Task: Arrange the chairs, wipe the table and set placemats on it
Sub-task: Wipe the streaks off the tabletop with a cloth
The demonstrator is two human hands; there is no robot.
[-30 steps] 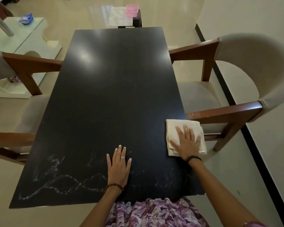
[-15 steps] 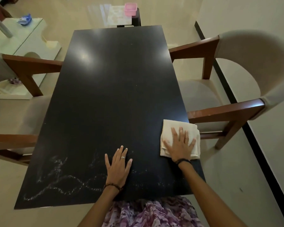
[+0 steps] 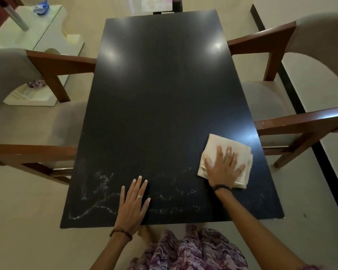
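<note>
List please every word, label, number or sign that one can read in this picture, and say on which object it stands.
None can be read.
The table bears only white smears, no letters.
The cloth under the right hand is plain.
The patterned sheet beyond the table's far end is too blurred to tell if it carries print.
The blue object on the glass side table is too small.
</note>
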